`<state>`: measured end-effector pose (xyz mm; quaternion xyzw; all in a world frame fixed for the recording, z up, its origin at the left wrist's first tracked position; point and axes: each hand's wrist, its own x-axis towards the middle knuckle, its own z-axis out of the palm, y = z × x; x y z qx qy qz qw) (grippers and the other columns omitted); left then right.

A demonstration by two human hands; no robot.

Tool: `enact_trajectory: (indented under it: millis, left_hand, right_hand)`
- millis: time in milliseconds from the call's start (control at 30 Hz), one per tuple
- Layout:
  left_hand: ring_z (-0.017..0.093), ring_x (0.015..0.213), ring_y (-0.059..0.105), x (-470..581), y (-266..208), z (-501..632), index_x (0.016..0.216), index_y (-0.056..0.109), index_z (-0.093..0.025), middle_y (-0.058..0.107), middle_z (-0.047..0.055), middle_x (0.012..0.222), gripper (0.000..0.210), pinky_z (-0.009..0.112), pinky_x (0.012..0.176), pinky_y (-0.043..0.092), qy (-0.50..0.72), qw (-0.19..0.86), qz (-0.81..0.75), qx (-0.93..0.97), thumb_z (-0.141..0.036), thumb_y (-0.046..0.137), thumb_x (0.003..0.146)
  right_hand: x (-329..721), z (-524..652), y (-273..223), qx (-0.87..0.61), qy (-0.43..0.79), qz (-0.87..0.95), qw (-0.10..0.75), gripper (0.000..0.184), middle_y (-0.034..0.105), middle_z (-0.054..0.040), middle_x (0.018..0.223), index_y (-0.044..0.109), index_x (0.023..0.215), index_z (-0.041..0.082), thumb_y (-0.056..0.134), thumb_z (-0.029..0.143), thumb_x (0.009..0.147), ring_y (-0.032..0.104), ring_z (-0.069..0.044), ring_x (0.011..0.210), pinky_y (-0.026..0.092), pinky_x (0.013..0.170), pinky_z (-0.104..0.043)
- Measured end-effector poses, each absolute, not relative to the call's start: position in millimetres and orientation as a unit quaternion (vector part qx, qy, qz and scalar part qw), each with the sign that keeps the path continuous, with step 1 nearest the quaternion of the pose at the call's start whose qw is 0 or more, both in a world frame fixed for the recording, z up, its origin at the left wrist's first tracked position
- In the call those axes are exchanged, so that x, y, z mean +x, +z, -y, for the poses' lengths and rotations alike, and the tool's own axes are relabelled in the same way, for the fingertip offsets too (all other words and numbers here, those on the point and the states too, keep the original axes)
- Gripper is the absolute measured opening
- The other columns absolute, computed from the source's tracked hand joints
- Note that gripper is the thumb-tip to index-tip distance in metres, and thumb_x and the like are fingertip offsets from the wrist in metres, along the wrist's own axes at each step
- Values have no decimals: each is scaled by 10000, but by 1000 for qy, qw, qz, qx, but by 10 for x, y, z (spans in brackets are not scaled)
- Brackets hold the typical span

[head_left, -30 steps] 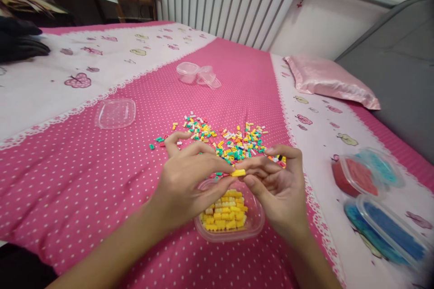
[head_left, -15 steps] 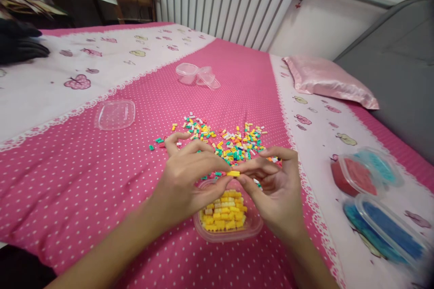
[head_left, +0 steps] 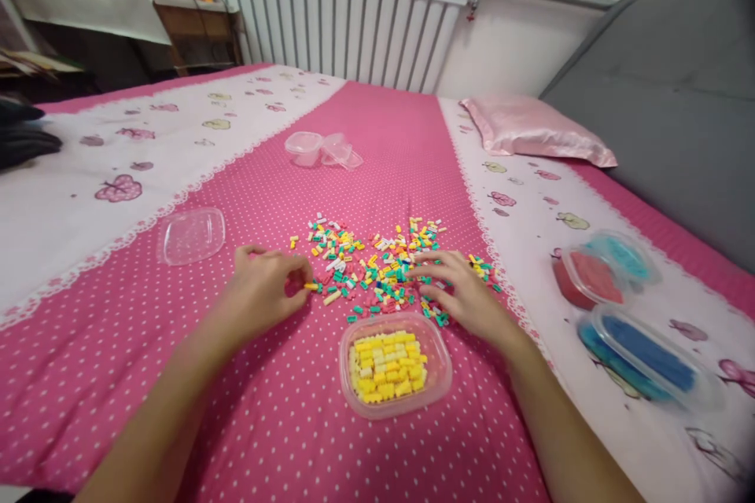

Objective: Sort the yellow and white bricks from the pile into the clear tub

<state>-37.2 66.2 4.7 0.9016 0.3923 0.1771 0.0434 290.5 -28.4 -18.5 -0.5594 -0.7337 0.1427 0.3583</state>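
Note:
My left hand (head_left: 265, 287) is at the left edge of a loose pile of small coloured toy building bricks (head_left: 389, 271). Its thumb and index finger close on a yellow brick (head_left: 311, 286). Over the pile's right side, my right hand (head_left: 463, 295) has its fingers apart and bent downward; nothing shows between them. Between my forearms stands a clear plastic container (head_left: 440, 393), lid off, with yellow and cream bricks (head_left: 389, 369) packed in rows inside it.
A clear lid (head_left: 193, 236) lies left of the pile. Farther back are empty-looking clear containers (head_left: 322, 149). To the right sit tubs with red (head_left: 590, 279), light blue (head_left: 628, 258) and dark blue (head_left: 649, 350) contents. A pink pillow (head_left: 536, 130) rests by the grey headboard.
My hands have come apart from above the container, where both held a yellow brick. The left went left to the pile's edge, the right onto the pile. The view has shifted.

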Motion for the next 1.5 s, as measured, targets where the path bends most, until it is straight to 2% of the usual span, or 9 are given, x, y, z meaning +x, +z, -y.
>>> enact_trajectory:
  millis: [133, 300, 467, 600, 800, 1033, 1133, 1300, 1500]
  left_hand:
    - [202, 663, 661, -397, 37, -661, 777, 668, -250, 731, -20, 703, 60, 457, 893, 365, 169, 43, -381, 908, -282, 620, 790]
    - [219, 743, 659, -407, 25, -652, 816, 667, -245, 748, 0, 779, 66, 520, 974, 328, 176, 59, -379, 906, -272, 607, 810]
    - [247, 822, 664, -327, 85, -590, 816, 672, -230, 743, 9, 804, 78, 592, 1019, 258, 175, 83, -390, 900, -242, 596, 824]
    - [262, 882, 669, -242, 143, -537, 838, 673, -230, 748, 4, 838, 97, 587, 1037, 240, 180, 92, -391, 898, -256, 584, 867]
    - [241, 912, 655, -109, 163, -440, 857, 652, -231, 742, -13, 861, 106, 553, 1059, 214, 185, 97, -378, 902, -278, 578, 916]
    - [258, 904, 647, -64, 151, -400, 843, 640, -226, 730, -2, 838, 100, 557, 1038, 218, 180, 82, -369, 908, -234, 566, 908]
    - [266, 886, 645, -86, 155, -420, 837, 644, -226, 730, 12, 824, 112, 563, 1026, 224, 168, 77, -377, 908, -277, 576, 910]
    - [249, 869, 646, -100, 174, -412, 844, 650, -232, 737, 0, 826, 168, 557, 1028, 210, 177, 95, -378, 904, -341, 555, 930]
    - [210, 852, 635, -18, 129, -373, 876, 651, -244, 724, -21, 849, 249, 524, 1046, 204, 187, 143, -369, 899, -428, 512, 970]
  right_hand:
    - [2737, 229, -244, -540, 135, 767, 320, 226, 682, -39, 1238, 797, 998, 373, 772, 211, 843, 555, -268, 1220, 425, 1077, -549]
    - [2674, 211, -287, -551, 107, 773, 296, 121, 679, -59, 1207, 776, 943, 287, 781, 221, 842, 538, -271, 1210, 404, 1073, -538]
    - [2587, 232, -283, -571, 81, 759, 303, 86, 668, -62, 1171, 720, 903, 246, 766, 195, 850, 555, -252, 1145, 439, 1022, -475]
    - [2554, 237, -292, -583, 63, 746, 316, 69, 657, -56, 1073, 698, 860, 229, 755, 190, 860, 570, -233, 1074, 469, 967, -416]
    - [2542, 267, -327, -595, 43, 745, 300, 147, 635, -68, 1091, 758, 985, 272, 768, 213, 851, 548, -263, 1091, 452, 975, -459]
    - [2493, 277, -290, -608, 31, 730, 312, 83, 665, -84, 1063, 746, 857, 213, 769, 141, 822, 540, -285, 1082, 422, 986, -483]
    - [2492, 288, -253, -612, 41, 717, 331, 99, 675, -81, 1038, 730, 849, 214, 727, 115, 837, 543, -283, 1064, 412, 984, -490]
    - [2524, 309, -222, -608, 95, 694, 374, 51, 716, -47, 935, 693, 860, 224, 679, 180, 882, 598, -249, 973, 451, 912, -439]
    - [2585, 287, -244, -602, 187, 652, 422, 71, 761, -42, 944, 712, 909, 228, 646, 229, 885, 691, -217, 921, 507, 866, -391]
